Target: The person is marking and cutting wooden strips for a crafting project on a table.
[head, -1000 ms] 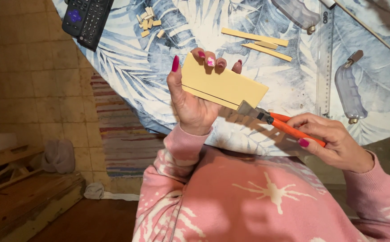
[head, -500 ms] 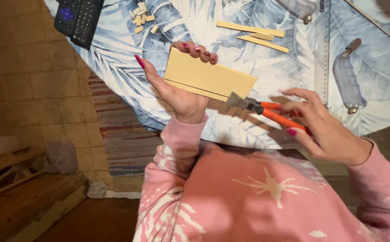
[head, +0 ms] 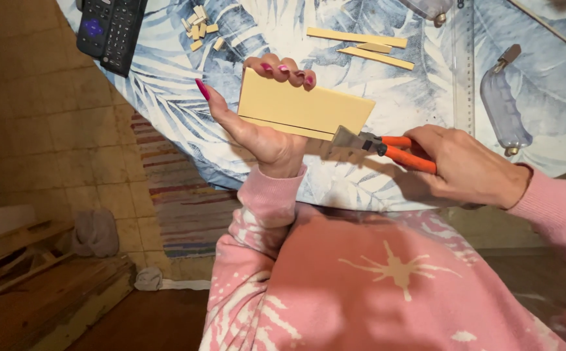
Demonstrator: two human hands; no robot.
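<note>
My left hand (head: pixel 257 123) holds a pale yellow rectangular tile (head: pixel 306 107) upright, fingers curled over its top edge. A scored line runs along the tile's lower part. My right hand (head: pixel 468 166) grips orange-handled pliers (head: pixel 387 148), whose flat metal jaws bite the tile's lower right corner. Both hands are above the edge of a table covered with a blue leaf-patterned cloth (head: pixel 276 39).
On the cloth lie thin yellow strips (head: pixel 361 47), several small yellow chips (head: pixel 200 29), a black remote control (head: pixel 111 29), a metal ruler (head: pixel 463 65) and a clear-handled cutter (head: pixel 504 107). Below left are a striped rug (head: pixel 179 195) and wooden planks (head: pixel 36 286).
My left hand turned the tile a little flatter and lower. My right hand slid along the pliers' handles and squeezed them, the jaws staying at the tile's corner.
</note>
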